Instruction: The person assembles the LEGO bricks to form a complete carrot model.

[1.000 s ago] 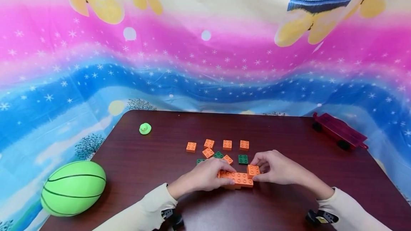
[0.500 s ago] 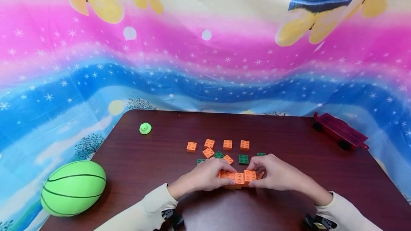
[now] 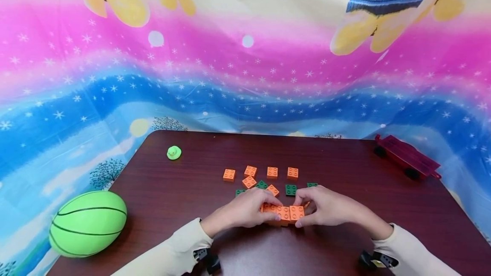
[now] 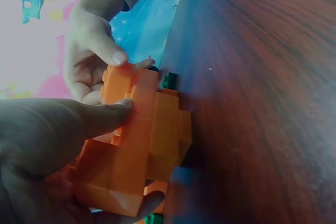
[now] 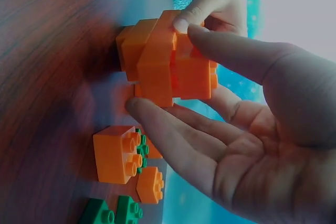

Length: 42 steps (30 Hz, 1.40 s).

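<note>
An orange toy-brick build point(image 3: 283, 213), stepped narrower toward its underside, sits low over the table between both hands. My left hand point(image 3: 249, 208) grips its left part, thumb on the near side and fingers on the far side. With thumb and fingers my right hand point(image 3: 326, 208) pinches a square orange brick point(image 3: 297, 213) at the build's right end. In the right wrist view that brick point(image 5: 194, 80) sits on top of the long upper layer point(image 5: 156, 66), with a narrow gap showing along their join. The left wrist view shows another orange brick point(image 4: 94, 174) on top near my left hand.
Behind the hands lie several loose orange bricks point(image 3: 272, 172) and green bricks point(image 3: 290, 190). A green ball point(image 3: 88, 224) is at left, a small green duck point(image 3: 174, 153) at the back left, a red toy cart point(image 3: 406, 156) at the back right. A printed cloth hangs behind the table point(image 3: 199, 148).
My right hand has moved left and slightly down with its orange brick, from the build's right corner inward along its top. A green brick behind it came into view. My left hand stays put.
</note>
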Each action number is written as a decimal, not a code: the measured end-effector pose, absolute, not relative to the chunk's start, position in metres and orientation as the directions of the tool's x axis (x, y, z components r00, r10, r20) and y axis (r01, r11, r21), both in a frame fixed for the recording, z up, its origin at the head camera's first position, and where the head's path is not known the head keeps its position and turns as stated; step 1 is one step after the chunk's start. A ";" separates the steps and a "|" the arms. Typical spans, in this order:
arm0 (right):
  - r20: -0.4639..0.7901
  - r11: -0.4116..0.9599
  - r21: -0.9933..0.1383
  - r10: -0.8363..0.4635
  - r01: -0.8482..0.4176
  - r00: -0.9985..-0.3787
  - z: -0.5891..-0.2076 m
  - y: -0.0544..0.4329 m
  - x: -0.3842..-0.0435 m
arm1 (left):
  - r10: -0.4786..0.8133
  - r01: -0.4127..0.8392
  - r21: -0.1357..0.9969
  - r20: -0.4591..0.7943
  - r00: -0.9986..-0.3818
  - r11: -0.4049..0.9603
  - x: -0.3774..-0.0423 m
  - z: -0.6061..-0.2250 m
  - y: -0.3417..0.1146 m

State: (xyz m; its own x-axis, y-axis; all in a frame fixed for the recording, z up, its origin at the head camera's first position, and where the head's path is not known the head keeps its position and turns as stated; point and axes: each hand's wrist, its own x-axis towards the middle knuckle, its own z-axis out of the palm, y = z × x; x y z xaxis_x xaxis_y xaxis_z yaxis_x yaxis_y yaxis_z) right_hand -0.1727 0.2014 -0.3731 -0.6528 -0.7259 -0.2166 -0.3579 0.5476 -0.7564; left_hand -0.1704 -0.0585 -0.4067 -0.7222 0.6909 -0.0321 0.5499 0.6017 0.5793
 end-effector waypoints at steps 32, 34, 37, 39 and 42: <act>-0.386 0.504 -0.862 -0.716 -0.048 -0.582 -0.381 0.202 -0.182 | 0.710 0.552 0.602 -0.034 -0.704 0.577 -0.171 -0.409 -0.057; -0.383 0.506 -0.861 -0.714 -0.053 -0.586 -0.380 0.201 -0.182 | 0.709 0.551 0.603 -0.035 -0.704 0.577 -0.171 -0.409 -0.057; -0.376 0.500 -0.864 -0.718 -0.057 -0.586 -0.379 0.200 -0.182 | 0.707 0.548 0.605 -0.036 -0.706 0.578 -0.171 -0.409 -0.059; -0.374 0.498 -0.865 -0.720 -0.060 -0.585 -0.379 0.199 -0.182 | 0.706 0.547 0.605 -0.036 -0.707 0.579 -0.171 -0.408 -0.059; -0.369 0.491 -0.869 -0.726 -0.062 -0.580 -0.380 0.199 -0.183 | 0.704 0.547 0.602 -0.036 -0.709 0.581 -0.170 -0.408 -0.059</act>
State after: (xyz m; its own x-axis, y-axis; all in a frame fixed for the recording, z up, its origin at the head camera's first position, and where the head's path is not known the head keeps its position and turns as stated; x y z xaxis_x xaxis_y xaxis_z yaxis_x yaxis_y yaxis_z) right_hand -0.1835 0.1991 -0.3798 -0.5804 -0.7258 -0.3693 -0.0616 0.4914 -0.8688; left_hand -0.1704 -0.0591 -0.4081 -0.7091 0.7042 -0.0359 0.5469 0.5815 0.6023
